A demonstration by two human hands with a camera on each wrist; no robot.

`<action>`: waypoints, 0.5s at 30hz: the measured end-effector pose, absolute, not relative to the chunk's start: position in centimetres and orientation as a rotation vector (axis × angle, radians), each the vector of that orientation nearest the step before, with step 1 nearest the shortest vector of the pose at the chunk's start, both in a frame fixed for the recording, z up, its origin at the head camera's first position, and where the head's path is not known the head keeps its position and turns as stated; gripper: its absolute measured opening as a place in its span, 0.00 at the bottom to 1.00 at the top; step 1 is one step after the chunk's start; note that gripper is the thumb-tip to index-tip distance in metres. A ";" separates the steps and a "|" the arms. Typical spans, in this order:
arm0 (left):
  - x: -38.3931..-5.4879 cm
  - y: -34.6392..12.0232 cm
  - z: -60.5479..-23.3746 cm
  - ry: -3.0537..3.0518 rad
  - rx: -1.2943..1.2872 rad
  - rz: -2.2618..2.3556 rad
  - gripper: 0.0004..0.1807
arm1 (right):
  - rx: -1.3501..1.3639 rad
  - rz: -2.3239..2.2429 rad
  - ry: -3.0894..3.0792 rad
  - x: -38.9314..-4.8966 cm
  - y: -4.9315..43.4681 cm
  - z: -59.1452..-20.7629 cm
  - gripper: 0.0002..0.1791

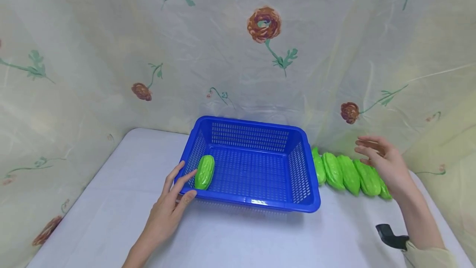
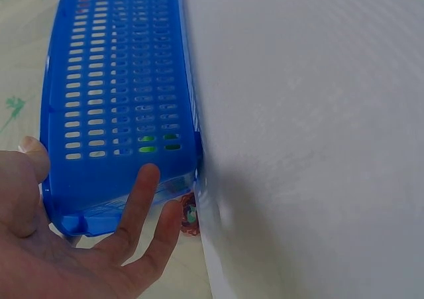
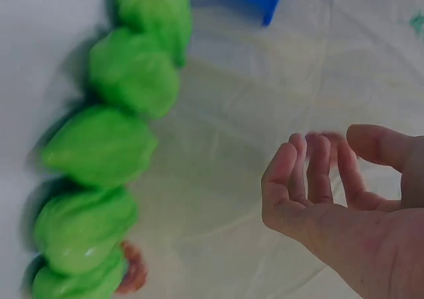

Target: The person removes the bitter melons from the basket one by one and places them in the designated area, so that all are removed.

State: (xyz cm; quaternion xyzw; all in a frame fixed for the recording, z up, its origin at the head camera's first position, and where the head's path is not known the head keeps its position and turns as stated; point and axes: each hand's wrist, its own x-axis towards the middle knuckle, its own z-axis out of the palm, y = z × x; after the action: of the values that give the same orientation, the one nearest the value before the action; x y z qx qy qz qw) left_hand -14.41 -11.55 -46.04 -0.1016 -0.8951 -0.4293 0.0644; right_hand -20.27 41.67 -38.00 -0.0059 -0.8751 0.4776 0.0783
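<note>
My left hand (image 1: 165, 216) grips the near left corner of the blue plastic basket (image 1: 245, 204), thumb at the front rim and a finger reaching over the left rim. In the left wrist view, two fingers (image 2: 142, 193) extend along the outer wall. One glossy green ridged gourd (image 1: 205, 172), like a bitter melon, lies inside at the basket's left end. To the right of the basket, several similar gourds (image 1: 348, 173) form a row on the table. My right hand (image 1: 388, 166) hovers above the row's right end, fingers loosely bent and holding nothing.
A white cloth covers the table (image 1: 238, 243). Behind it and at both sides hangs a pale flowered curtain (image 1: 230, 53), close to the basket's back rim. A black strap piece (image 1: 390, 237) sticks out from my right wrist.
</note>
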 end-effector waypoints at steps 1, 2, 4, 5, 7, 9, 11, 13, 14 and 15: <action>-14.4 -11.5 -46.1 -2.703 -0.307 -1.294 0.26 | 0.003 1.439 -2.628 -20.3 41.0 -37.7 0.13; -14.4 -11.5 -46.1 -2.705 -0.305 -1.295 0.26 | 0.026 1.436 -2.642 -20.4 40.3 -37.4 0.13; -14.4 -11.5 -46.1 -2.706 -0.304 -1.296 0.26 | 0.071 1.430 -2.666 -20.6 38.8 -36.8 0.16; -14.4 -11.5 -46.1 -2.705 -0.307 -1.293 0.26 | 0.088 1.424 -2.680 -20.6 38.1 -36.4 0.18; -14.3 -11.6 -46.0 -2.702 -0.309 -1.293 0.26 | 0.128 1.431 -2.699 -20.8 36.5 -35.6 0.22; -14.3 -11.6 -46.0 -2.697 -0.313 -1.294 0.26 | 0.172 1.494 -2.715 -21.1 35.0 -34.6 0.25; -14.3 -11.6 -46.0 -2.694 -0.317 -1.296 0.26 | 0.239 1.586 -2.716 -21.4 33.3 -33.6 0.25; -14.4 -11.5 -46.0 -2.697 -0.316 -1.295 0.26 | 0.297 1.691 -2.715 -21.9 31.4 -32.5 0.24; -14.4 -11.5 -45.9 -2.701 -0.315 -1.293 0.26 | 0.331 1.740 -2.713 -22.1 30.5 -32.0 0.24; -14.4 -11.5 -45.9 -2.704 -0.314 -1.291 0.26 | 0.368 1.773 -2.710 -22.3 29.5 -31.6 0.23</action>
State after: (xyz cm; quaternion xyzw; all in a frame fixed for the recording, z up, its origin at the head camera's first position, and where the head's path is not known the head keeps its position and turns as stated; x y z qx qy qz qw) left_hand -14.41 -11.55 -45.86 -0.1041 -0.8956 -0.4277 0.0645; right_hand -22.31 29.53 -31.59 0.1128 -0.8301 0.5430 -0.0587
